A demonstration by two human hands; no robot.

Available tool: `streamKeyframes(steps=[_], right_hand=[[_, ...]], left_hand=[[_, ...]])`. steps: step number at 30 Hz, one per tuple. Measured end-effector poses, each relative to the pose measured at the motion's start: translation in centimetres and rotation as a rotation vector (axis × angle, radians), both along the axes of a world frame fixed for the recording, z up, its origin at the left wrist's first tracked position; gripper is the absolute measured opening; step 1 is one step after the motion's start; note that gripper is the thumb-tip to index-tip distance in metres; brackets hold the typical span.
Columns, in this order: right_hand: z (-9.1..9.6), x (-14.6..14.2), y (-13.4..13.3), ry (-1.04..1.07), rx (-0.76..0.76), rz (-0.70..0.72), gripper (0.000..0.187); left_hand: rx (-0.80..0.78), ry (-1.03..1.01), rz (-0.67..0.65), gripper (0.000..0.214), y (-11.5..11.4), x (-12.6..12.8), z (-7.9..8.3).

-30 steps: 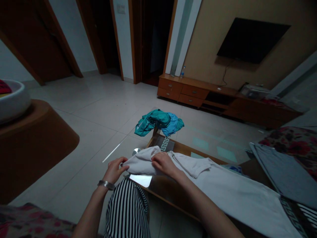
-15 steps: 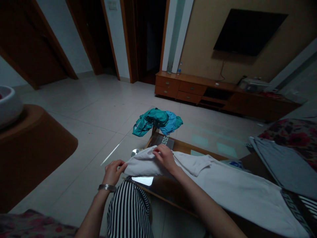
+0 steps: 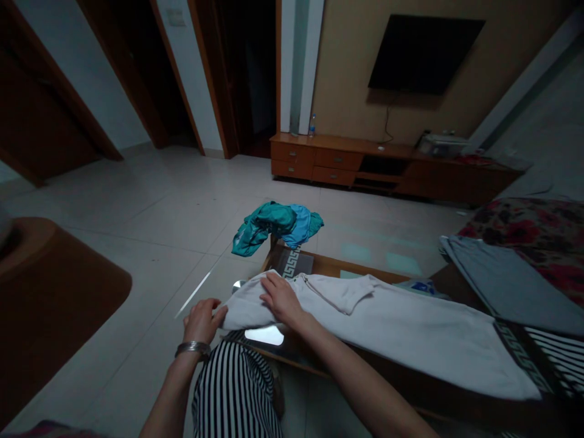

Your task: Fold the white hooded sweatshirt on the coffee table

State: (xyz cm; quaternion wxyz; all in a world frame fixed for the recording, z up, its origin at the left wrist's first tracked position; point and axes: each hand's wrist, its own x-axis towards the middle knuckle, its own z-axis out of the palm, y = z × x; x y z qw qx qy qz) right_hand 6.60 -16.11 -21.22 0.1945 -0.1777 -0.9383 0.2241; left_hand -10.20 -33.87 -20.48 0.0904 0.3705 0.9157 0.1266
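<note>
A pair of white trousers [image 3: 387, 322], folded lengthwise, lies along the glass coffee table [image 3: 314, 255]. At its near left end, my left hand [image 3: 203, 319] pinches the corner of the cloth between thumb and fingers. My right hand [image 3: 280, 298] rests on top of the same end, fingers stretched out flat against the fabric. A small pointed flap of cloth sticks out along the upper edge, just right of my right hand.
Crumpled teal and blue clothes [image 3: 274, 222] lie on the table's far left corner. Grey folded clothing [image 3: 511, 280] and a striped piece [image 3: 556, 353] are at the right. Left stands a brown rounded armrest [image 3: 68, 292]; a wooden TV cabinet [image 3: 333, 161] lines the wall.
My right hand has gone from pinching the white cloth to lying flat on it. My left hand keeps its hold. The view has turned slightly to the right.
</note>
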Motion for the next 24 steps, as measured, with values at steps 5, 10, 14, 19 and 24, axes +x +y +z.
streamKeyframes(steps=[5, 10, 14, 19, 24], right_hand=[[0.5, 5.4, 1.1, 0.063, 0.024, -0.191, 0.039], [-2.8, 8.5, 0.8, -0.036, 0.084, -0.155, 0.041], [-4.0, 8.4, 0.5, -0.008, 0.088, -0.169, 0.047], [-2.2, 8.8, 0.7, 0.065, -0.033, -0.138, 0.046], [-0.1, 13.7, 1.7, 0.383, -0.288, -0.294, 0.039]], left_hand=[[-0.139, 0.03, -0.089, 0.05, 3.3, 0.9, 0.7], [-0.187, -0.208, -0.185, 0.037, 5.6, 1.2, 2.1], [-0.051, -0.718, -0.211, 0.043, 5.6, 1.2, 5.6], [0.1, -0.996, -0.312, 0.056, 8.2, 5.3, 12.1], [0.183, -0.872, -0.475, 0.043, 14.0, 13.6, 14.8]])
